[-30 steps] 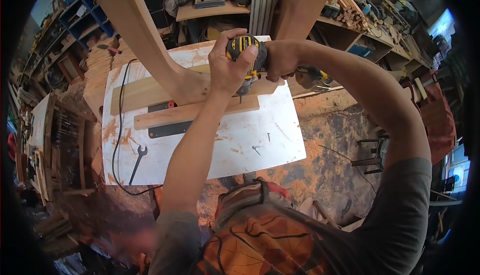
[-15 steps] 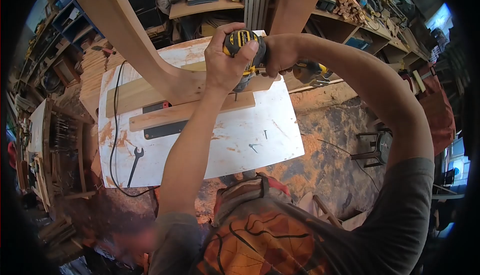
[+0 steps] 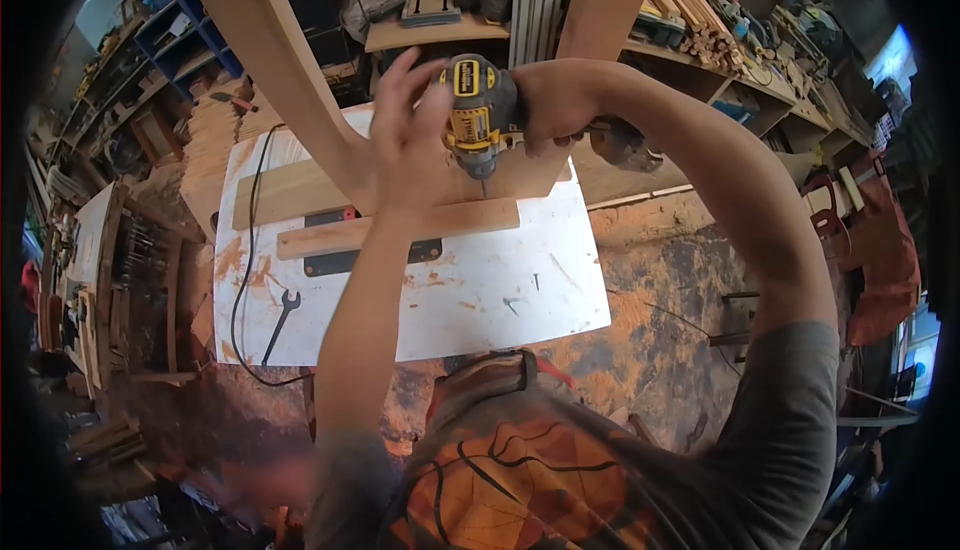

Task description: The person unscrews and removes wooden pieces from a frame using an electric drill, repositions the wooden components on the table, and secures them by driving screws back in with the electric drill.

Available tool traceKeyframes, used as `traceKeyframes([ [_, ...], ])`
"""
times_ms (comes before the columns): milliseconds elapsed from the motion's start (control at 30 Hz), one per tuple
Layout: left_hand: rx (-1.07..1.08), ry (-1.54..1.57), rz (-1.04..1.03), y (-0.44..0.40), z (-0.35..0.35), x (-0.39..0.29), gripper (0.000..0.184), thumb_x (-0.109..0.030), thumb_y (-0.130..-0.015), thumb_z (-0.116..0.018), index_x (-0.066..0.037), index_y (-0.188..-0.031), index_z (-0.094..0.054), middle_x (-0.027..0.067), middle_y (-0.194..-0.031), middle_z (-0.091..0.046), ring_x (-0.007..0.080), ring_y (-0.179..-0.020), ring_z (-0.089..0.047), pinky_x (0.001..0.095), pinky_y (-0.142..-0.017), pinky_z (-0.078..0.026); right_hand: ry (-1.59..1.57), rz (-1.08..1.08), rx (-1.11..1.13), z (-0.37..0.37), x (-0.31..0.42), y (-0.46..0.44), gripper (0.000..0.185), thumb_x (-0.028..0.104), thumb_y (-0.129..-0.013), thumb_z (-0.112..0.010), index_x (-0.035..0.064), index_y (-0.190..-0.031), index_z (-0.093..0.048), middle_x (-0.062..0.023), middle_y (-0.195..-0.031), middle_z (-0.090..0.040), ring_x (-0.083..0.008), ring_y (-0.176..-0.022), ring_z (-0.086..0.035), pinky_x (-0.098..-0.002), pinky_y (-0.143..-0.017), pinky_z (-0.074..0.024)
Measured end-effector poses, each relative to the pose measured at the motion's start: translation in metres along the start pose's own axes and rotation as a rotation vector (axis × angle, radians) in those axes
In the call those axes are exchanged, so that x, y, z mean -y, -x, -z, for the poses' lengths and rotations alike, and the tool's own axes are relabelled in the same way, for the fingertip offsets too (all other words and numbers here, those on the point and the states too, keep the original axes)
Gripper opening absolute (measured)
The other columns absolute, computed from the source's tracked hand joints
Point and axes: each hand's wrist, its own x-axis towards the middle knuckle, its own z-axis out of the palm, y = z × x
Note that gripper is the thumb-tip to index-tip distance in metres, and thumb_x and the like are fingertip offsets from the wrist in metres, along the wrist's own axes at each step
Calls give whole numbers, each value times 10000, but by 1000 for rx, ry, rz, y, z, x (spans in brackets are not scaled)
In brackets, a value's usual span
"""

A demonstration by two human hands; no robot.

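Observation:
A yellow-and-black power drill (image 3: 478,118) is held by its handle in my right hand (image 3: 555,110), whose fingers wrap round the grip. Its bit points down at the wooden pieces, but whether the tip touches wood I cannot tell. Just left of the drill is my left hand (image 3: 408,140), slightly blurred, fingers up and apart, holding nothing. Behind that hand stands an angled wooden part (image 3: 280,55). A narrow wooden strip (image 3: 345,234) lies in front, over a dark plate (image 3: 345,260). Everything rests on a white board (image 3: 470,315).
On the board's left lie an open-end wrench (image 3: 281,328) and a black cable (image 3: 236,290). Two small screws sit to the right, one of them upright-looking (image 3: 536,281). Shelves with wooden sticks (image 3: 690,30) stand behind. A second tall wooden part (image 3: 605,5) rises beyond the drill.
My left hand has come off the drill's back end and moved left, its fingers spreading. The drill has tipped more upright, still in my right hand. The camera view has shifted slightly.

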Motion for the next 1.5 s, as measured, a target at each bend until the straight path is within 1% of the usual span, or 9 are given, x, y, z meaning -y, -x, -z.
traceKeyframes([
  [300,-183,-486,-96,145,83,-34,546,-233,-1000,-584,78,-1420,-426,207,-1398,-538,308,-1337,-502,443,-1151,-359,-1066,289,-195,-82,-21,61,360,-44,-754,-778,-26,-1095,-664,-133,-936,-724,-144,-642,-641,-268,-569,-549],
  [567,-354,-433,-7,204,80,-42,500,-204,-1005,-560,61,-1408,-430,188,-1322,-566,277,-1257,-544,440,-1120,-405,-1351,495,-119,-170,-17,40,407,-33,-767,-756,-19,-1156,-635,-131,-993,-694,-134,-643,-605,-265,-577,-529],
  [733,13,-253,274,232,74,-43,817,-298,-894,-721,61,-1502,-310,204,-1386,-506,301,-1317,-492,455,-1120,-374,-1466,610,-133,-191,7,28,424,47,-792,-787,-31,-1172,-615,-146,-974,-662,-154,-654,-633,-276,-593,-548],
  [800,171,-291,271,245,80,-39,879,-253,-827,-806,39,-1500,-321,216,-1395,-501,299,-1322,-499,438,-1048,-462,-1582,631,-75,-203,14,14,439,48,-795,-773,-35,-1190,-601,-138,-978,-654,-146,-644,-623,-283,-587,-546],
  [933,254,-285,355,247,106,-54,852,-195,-764,-870,24,-1435,-393,230,-1369,-527,299,-1262,-565,389,-933,-556,-1737,678,-51,-219,47,-5,420,40,-784,-741,-29,-1177,-613,-131,-1028,-667,-150,-633,-610,-292,-583,-540],
  [1033,253,-336,112,251,148,-54,668,-167,-745,-891,17,-1245,-489,261,-1318,-563,321,-1139,-660,370,-904,-597,-1813,766,-79,-239,75,-29,521,56,-780,-726,-45,-1261,-556,-176,-1103,-658,-169,-635,-615,-329,-584,-554],
  [1200,208,-323,58,258,218,-76,738,-196,-705,-927,8,-1253,-476,281,-1321,-555,330,-1163,-650,388,-886,-603,-1881,912,-147,-262,135,-60,564,49,-823,-665,-33,-1346,-469,-192,-1172,-625,-162,-638,-598,-345,-595,-554],
  [1400,302,-309,78,258,287,-80,885,-203,-666,-952,12,-1341,-420,271,-1377,-503,327,-1203,-618,396,-949,-569,-1854,706,-441,-271,211,-66,479,68,-850,-686,-63,-1279,-519,-174,-1174,-643,-153,-698,-618,-332,-618,-568],
  [1500,186,-45,292,259,297,-98,1148,-129,-696,-917,27,-1546,-161,221,-1446,-413,303,-1319,-495,413,-1103,-432,-1744,417,-677,-264,263,-63,412,22,-852,-676,-50,-1242,-562,-144,-1106,-672,-152,-727,-644,-307,-638,-568],
])
